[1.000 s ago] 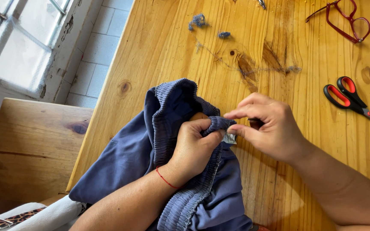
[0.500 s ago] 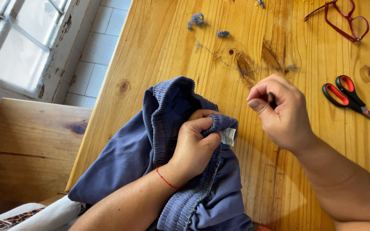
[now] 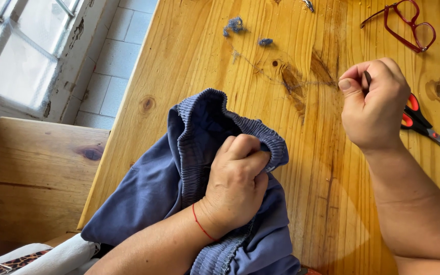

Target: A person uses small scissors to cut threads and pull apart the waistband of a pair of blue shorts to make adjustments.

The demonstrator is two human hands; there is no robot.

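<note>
A blue garment (image 3: 164,188) with a ribbed elastic waistband lies bunched at the near left edge of the wooden table (image 3: 311,168). My left hand (image 3: 238,175), with a thin red string at the wrist, is closed on the waistband fold. My right hand (image 3: 375,104) is raised to the right of the garment, apart from it. Its thumb and fingers pinch a small dark thin tool, and only the tool's tip shows. A faint thread seems to run across the table between the hand and the cloth.
Red-handled scissors (image 3: 423,125) lie just behind my right hand. Red-framed glasses (image 3: 408,25) rest at the far right. Small blue thread tufts (image 3: 235,24) sit at the far middle of the table. A wooden bench (image 3: 31,173) and a window (image 3: 16,56) are at the left.
My right hand left the waistband beside my left hand and moved right and away, pinching the small tool. My left hand kept its hold on the waistband and now covers the small label.
</note>
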